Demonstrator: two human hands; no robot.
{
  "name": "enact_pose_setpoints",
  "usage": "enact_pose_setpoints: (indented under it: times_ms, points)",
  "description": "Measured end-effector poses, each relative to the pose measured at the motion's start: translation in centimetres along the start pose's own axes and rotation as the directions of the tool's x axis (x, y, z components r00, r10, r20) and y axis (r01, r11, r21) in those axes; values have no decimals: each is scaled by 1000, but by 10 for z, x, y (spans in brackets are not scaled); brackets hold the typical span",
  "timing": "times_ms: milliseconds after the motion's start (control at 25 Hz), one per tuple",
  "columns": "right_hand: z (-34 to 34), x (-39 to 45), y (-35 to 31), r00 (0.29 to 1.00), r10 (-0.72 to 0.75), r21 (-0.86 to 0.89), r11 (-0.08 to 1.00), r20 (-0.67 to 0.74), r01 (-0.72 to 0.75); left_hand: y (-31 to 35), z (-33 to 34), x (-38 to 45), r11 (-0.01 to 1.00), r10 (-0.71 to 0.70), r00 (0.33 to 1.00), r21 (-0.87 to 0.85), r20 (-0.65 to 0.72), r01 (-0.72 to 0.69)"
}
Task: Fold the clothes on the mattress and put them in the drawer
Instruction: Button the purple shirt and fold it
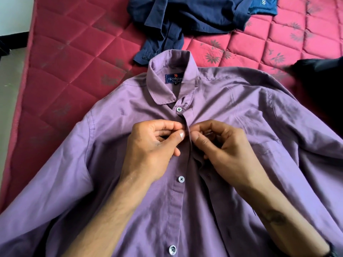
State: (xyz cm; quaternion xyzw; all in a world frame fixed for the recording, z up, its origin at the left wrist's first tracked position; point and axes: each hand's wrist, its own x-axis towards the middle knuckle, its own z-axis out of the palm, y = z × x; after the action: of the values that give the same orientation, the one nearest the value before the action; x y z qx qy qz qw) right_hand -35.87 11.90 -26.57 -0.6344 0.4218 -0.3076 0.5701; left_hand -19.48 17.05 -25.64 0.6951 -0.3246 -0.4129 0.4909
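Button hidden by hands pinching shirt

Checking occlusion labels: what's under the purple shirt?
The purple shirt lies on the red mattress, its collar overlapping a navy shirt's cuff. Both hands pinch its placket. Whatever else lies beneath is covered.

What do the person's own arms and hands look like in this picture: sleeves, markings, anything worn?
Both forearms are bare, with no sleeves in view. The right forearm carries a dark tattoo. A dark band shows at its edge near the frame's lower right corner. The left hand and right hand show no rings or gloves.
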Motion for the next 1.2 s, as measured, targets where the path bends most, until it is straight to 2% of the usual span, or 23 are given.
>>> enact_pose_setpoints:
  times_ms: [120, 200, 480, 680, 880, 960, 1080, 1200]
  points:
    - [5, -5, 6, 994, -105, -249, 964, -42, 91, 6, -2, -2, 999, -46, 998, 12, 31, 45]
    - [7, -6, 6, 988, -129, -291, 952, -85, 99, 8, -3, -2, 998, -62, 997, -19, 44, 63]
    - [10, -7, 3, 988, -59, -161, 986, -145, 35, 3, -1, -1, 996, -36, 999, -82, 11, 36]
    - [7, -6, -1, 993, -11, -124, 992, -114, -3, 1, 1, -1, 995, 37, 999, -88, -3, -37]
    - [7, -5, -4, 991, 93, 61, 994, -96, -87, 1, 3, 0, 988, 62, 997, -147, 48, -54]
    - [3, -4, -5, 990, 123, 62, 991, -73, -119, 1, 2, 0, 988, 134, 989, -84, 57, -129]
    - [-1, -2, -5, 991, 127, 37, 991, -29, -126, 2, 2, -2, 914, 336, 939, 218, 68, -342]
    - [0, 2, -3, 991, 130, 29, 991, -24, -129, -2, 2, 1, 851, 420, 907, 334, 29, -405]
